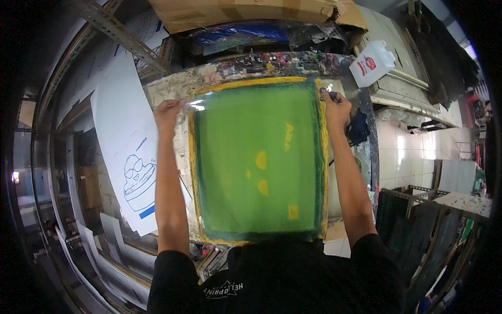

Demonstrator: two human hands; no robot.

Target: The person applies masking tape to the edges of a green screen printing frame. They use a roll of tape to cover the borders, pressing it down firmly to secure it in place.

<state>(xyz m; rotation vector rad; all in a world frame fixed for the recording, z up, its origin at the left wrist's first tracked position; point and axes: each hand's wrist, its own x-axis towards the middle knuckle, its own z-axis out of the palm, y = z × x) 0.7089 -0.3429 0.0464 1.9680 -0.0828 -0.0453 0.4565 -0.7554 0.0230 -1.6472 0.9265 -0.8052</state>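
A printing screen with green mesh and a dark green, yellow-edged border lies in front of me. Yellow shapes show in its mesh: two half-rounds, some letters and a small square. Glossy glints near both far corners look like a clear plastic sheet stretched over the screen. At the far left corner my left hand pinches the sheet's edge. My right hand is closed at the far right corner, thumb and fingers on the sheet, with dark stains on the fingertips. How far the sheet reaches toward me is hard to see.
Left of my arm hangs a large white paper with a blue line drawing, beside metal racks. A white plastic jug stands at the far right. Behind the ink-spattered table edge sits a cardboard box. A dark cloth lies right of the screen.
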